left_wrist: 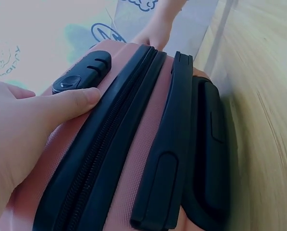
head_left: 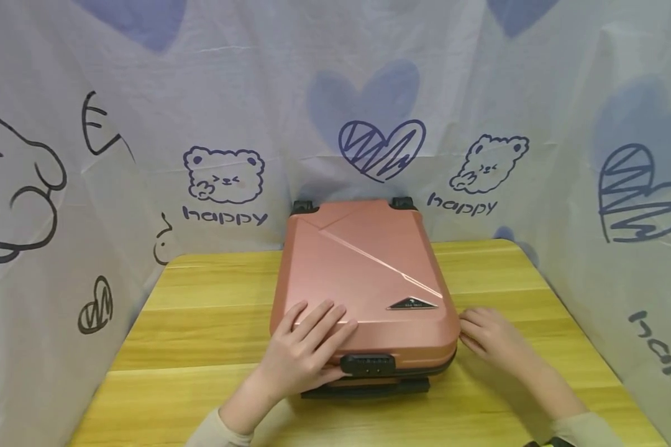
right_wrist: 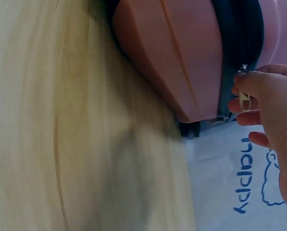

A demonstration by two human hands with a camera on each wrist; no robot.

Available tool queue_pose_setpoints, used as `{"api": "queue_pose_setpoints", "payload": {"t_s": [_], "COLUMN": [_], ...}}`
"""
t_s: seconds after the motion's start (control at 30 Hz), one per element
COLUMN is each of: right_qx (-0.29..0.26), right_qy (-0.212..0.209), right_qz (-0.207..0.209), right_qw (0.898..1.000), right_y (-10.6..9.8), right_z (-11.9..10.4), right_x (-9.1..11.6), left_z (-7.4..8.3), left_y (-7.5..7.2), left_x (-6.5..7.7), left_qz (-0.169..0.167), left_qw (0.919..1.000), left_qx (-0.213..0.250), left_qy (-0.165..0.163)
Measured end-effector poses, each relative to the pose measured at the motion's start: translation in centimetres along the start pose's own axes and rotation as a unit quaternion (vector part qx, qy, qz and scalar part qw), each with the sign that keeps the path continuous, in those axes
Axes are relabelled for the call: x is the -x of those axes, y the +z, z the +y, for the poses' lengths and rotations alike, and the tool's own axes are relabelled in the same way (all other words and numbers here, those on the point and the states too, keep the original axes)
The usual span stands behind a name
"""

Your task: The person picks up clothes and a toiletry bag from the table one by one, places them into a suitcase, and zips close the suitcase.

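Note:
A pink hard-shell suitcase [head_left: 363, 261] lies flat on the table, its black combination lock [head_left: 368, 365] facing the near side. My left hand [head_left: 302, 357] rests on the lid's near left part with fingers spread. Its thumb [left_wrist: 78, 102] reaches down beside the lock, above the black zipper band [left_wrist: 102, 144]. At the near right corner, my right hand [head_left: 494, 338] pinches a metal zipper pull [right_wrist: 244, 100] between thumb and forefinger. The zipper there looks closed. Another small metal pull [right_wrist: 218, 120] shows farther along the same side.
The yellow wood-grain table [head_left: 212, 323] extends on both sides of the suitcase. A black carry handle [left_wrist: 165, 154] juts from its near side, and black wheels [head_left: 402, 203] face the back. White printed cloth [head_left: 229, 93] hangs behind and at both sides.

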State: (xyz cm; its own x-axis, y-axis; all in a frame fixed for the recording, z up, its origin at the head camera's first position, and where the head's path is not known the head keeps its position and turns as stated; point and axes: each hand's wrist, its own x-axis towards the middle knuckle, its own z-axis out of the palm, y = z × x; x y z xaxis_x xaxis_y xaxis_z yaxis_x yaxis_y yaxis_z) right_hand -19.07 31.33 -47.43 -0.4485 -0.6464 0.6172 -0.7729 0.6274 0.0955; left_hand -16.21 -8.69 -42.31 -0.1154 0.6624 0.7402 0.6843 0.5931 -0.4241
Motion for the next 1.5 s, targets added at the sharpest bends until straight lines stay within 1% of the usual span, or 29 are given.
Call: {"api": "queue_pose_setpoints", "payload": {"t_s": [0.07, 0.23, 0.37, 0.53, 0.77, 0.87, 1.0, 1.13, 1.33, 1.5], "right_qx": [0.002, 0.018, 0.024, 0.019, 0.004, -0.014, -0.039, -0.055, -0.072, -0.088], "right_qy": [-0.011, -0.028, -0.033, -0.023, 0.011, 0.008, -0.011, -0.02, -0.016, -0.043], "right_qz": [-0.003, -0.015, -0.009, -0.013, -0.038, -0.028, 0.018, 0.054, 0.071, 0.076], "right_qw": [1.0, 0.999, 0.999, 0.999, 0.999, 0.999, 0.999, 0.997, 0.995, 0.992], "right_y": [-0.2, -0.8, -1.3, -1.7, -2.2, -2.4, -2.1, -1.5, -1.4, -1.3], "right_z": [0.0, -0.3, -0.7, -1.4, -2.2, -2.4, -2.9, -3.3, -4.2, -4.8], "right_x": [-0.1, -0.2, 0.0, 0.5, 1.4, 1.8, 2.1, 2.5, 2.8, 2.7], "left_z": [0.0, 0.0, 0.2, 0.4, 0.5, 0.7, 0.9, 1.0, 1.1, 1.1], "left_y": [0.0, 0.1, 0.2, 0.2, 0.1, 0.2, 0.2, 0.1, 0.0, -0.1], "left_x": [0.1, 0.4, 0.5, 0.4, 0.2, 0.3, 0.3, 0.4, 0.2, 0.1], "left_qz": [0.002, 0.019, 0.021, 0.021, 0.018, 0.017, 0.017, 0.008, 0.002, 0.001], "left_qw": [1.0, 0.9998, 0.9998, 0.9997, 0.9997, 0.9996, 0.9994, 0.9992, 0.9988, 0.9986], "left_qx": [-0.001, -0.003, -0.005, -0.007, -0.01, -0.009, -0.006, -0.003, 0.005, 0.006], "left_qy": [-0.002, -0.006, -0.007, -0.01, -0.017, -0.021, -0.029, -0.038, -0.049, -0.052]}}
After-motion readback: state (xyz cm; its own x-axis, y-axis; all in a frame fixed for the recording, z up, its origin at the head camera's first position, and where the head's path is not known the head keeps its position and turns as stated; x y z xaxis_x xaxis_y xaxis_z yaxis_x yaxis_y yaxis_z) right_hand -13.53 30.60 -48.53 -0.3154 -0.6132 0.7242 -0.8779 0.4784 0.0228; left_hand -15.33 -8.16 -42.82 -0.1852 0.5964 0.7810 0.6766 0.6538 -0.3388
